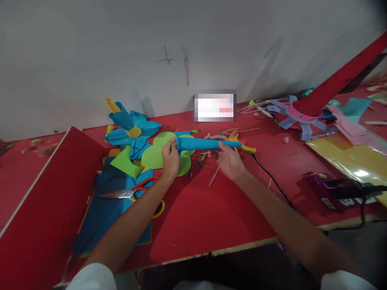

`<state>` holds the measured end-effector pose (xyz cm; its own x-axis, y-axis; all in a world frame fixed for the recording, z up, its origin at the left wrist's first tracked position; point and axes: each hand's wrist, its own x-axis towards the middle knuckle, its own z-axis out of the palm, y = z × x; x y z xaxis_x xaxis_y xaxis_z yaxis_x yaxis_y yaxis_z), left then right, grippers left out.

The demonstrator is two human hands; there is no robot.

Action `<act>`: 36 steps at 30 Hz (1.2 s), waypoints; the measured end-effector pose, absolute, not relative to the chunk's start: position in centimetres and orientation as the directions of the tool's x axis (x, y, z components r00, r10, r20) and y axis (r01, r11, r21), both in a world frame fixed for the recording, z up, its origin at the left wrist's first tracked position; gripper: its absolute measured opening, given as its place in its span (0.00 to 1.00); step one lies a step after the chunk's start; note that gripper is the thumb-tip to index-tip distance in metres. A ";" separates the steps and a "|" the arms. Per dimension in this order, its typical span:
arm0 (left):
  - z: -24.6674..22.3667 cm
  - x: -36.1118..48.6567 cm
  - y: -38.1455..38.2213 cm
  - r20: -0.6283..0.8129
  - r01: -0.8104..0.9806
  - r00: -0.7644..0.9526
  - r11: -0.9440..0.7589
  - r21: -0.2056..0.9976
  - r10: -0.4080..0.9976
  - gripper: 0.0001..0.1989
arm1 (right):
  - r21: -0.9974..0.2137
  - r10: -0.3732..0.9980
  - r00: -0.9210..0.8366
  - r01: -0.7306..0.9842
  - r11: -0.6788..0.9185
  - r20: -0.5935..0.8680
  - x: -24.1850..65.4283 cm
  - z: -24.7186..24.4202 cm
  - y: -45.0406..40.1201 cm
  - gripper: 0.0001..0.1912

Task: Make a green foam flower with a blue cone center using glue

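Note:
Between my hands lies a long blue paper cone (199, 144), held almost level above the table. Round green paper petals (153, 156) spread at its wide left end. My left hand (171, 157) pinches that end where the petals meet the cone. Toward the narrow tip, the fingers of my right hand (228, 159) wrap around the cone. Just behind the tip is a yellow-orange tool (248, 149) with a black cord, perhaps a glue gun, partly hidden. Scissors (121, 194) with red and yellow handles rest on blue sheets (102, 213) left of my left forearm.
A finished-looking blue paper flower (130, 129) stands at the back left. An upright red panel (51, 189) borders the left side. Rightward are a tall red cone (341, 76), a gold sheet (350, 161) and a purple box (323, 191). A blurred screen (215, 106) leans on the wall.

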<state>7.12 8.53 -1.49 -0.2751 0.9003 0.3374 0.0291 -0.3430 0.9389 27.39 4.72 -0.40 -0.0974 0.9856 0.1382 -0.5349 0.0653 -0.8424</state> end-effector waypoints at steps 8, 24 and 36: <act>-0.9 7.2 7.9 0.356 0.072 -0.226 -0.349 0.934 0.907 0.30 | -0.835 0.983 -0.092 -0.544 0.085 0.161 27.1 -0.1 4.5 0.14; -1.0 7.4 7.9 0.317 -0.027 -0.226 -0.331 0.943 0.921 0.27 | -0.799 0.989 0.084 -0.583 0.148 0.121 27.1 -0.5 5.0 0.15; -1.1 7.2 8.1 0.369 0.016 -0.123 -0.370 0.929 0.921 0.19 | -0.807 0.993 0.047 -0.580 0.114 0.107 27.4 0.5 4.7 0.17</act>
<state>7.24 8.14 -1.10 -0.1231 0.9214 0.3687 0.0162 -0.3696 0.9290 27.35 4.66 0.47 0.0466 0.9932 0.1069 -0.5796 0.1141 -0.8069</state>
